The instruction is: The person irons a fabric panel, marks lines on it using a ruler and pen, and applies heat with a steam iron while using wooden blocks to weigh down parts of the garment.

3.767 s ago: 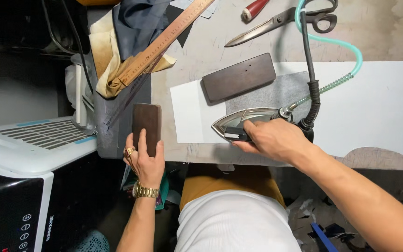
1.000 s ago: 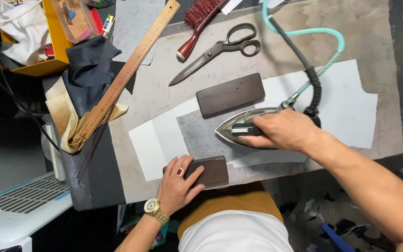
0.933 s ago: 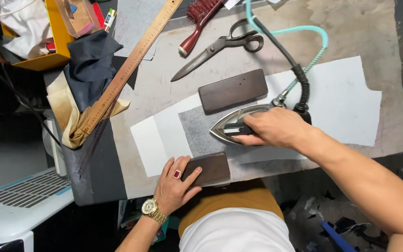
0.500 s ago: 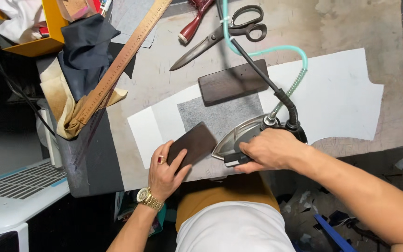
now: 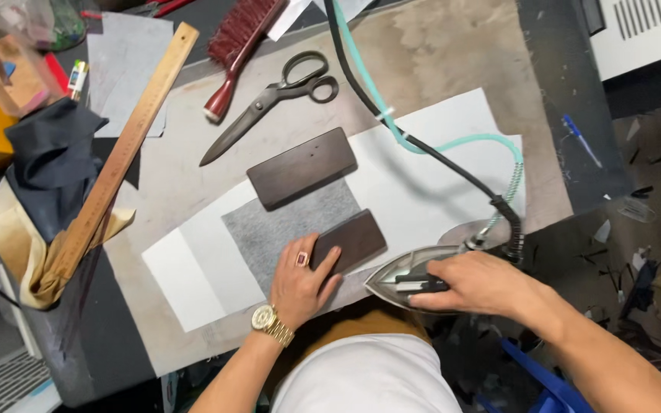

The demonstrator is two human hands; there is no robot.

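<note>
Head view was filled mostly by the tabletop (image 5: 453, 53), on which a white paper sheet (image 5: 430, 191) was spread with a grey fabric piece (image 5: 284, 229) laid over its middle. A dark wooden block (image 5: 302, 167) was set along the fabric's upper edge, and a second, smaller block (image 5: 350, 241) was pressed flat on the fabric's lower right corner by the left hand (image 5: 304, 279), its fingers spread open on the block's near end. The iron (image 5: 415, 277) was gripped by its handle in the closed right hand (image 5: 483, 284) at the near edge of the tabletop, just right of the smaller block and off the fabric. Scissors (image 5: 273, 99), a brush (image 5: 235, 50) and a wooden ruler (image 5: 128, 149) were left farther back.

The step in hand was judged to be weighting the pressed fabric with the block while the iron was drawn aside; a steady downward hold on the block would next be called for.

Half a second earlier, the small block had been held tilted up off the fabric; now it was laid flat.
</note>
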